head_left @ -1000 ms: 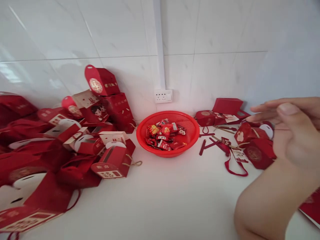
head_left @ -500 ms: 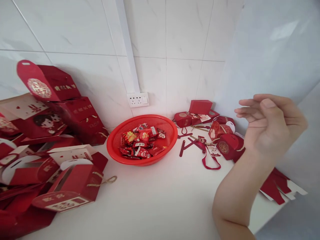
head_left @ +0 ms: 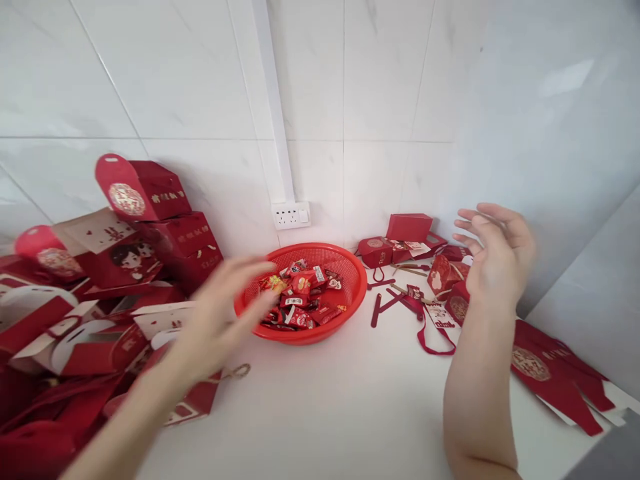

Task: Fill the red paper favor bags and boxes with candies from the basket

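My left hand (head_left: pixel 225 310) is blurred by motion, its fingers spread toward the left rim of a red plastic basket (head_left: pixel 350 313). Whether it touches the rim I cannot tell. Wrapped candies (head_left: pixel 303 283) in mostly red wrappers lie inside the basket. My right hand (head_left: pixel 500 250) is raised at the right with fingers loosely curved and apart, nothing in it. Behind and below it lie small red gift boxes (head_left: pixel 447 277) on the white table (head_left: pixel 340 407). A red box with a rope handle (head_left: pixel 200 400) is partly hidden behind my left forearm.
Several red gift boxes (head_left: pixel 155 190) are stacked and heaped at the left. Red strips (head_left: pixel 385 303) and a ribbon loop (head_left: pixel 437 343) lie right of the basket. Flat unfolded red cardboard (head_left: pixel 555 373) sits at the right edge. A socket (head_left: pixel 291 215) is on the tiled wall.
My left hand has come into view from the lower left, reaching to the basket. My right hand is a little further left in the picture. The view has shifted slightly.
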Available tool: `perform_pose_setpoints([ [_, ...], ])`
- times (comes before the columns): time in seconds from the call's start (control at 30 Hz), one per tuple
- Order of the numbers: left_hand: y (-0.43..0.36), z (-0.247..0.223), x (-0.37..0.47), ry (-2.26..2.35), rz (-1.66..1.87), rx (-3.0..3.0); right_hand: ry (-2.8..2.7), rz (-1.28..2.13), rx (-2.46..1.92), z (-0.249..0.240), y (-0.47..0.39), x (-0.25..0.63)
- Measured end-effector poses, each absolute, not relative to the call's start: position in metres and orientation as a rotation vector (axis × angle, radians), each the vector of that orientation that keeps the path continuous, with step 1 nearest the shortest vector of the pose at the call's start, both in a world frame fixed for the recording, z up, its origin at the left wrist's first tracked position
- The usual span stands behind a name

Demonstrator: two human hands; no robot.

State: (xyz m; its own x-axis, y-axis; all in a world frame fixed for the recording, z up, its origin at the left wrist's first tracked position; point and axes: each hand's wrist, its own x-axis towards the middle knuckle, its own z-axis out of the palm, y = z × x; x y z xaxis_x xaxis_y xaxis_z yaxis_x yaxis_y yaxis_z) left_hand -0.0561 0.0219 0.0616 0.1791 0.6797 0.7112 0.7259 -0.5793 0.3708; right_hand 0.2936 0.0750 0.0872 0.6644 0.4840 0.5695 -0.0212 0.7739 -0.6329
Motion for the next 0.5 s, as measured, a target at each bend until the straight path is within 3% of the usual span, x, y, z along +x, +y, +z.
perform_pose_setpoints([
  [0.17, 0.077, 0.005, -0.02, -1.561, -0.839, -2.881, -0.752, 0.357, -0.767, 0.062, 0.115, 0.301],
  [0.27, 0.086, -0.006, -0.011, -1.709, -0.578, -3.078, -0.867, 0.296, -1.13, 0.043, 0.153, 0.302],
  [0.5, 0.079, -0.002, -0.013, -1.718, -0.577, -3.276, -1.332, 0.294, -1.716, 0.041, 0.26, 0.288],
])
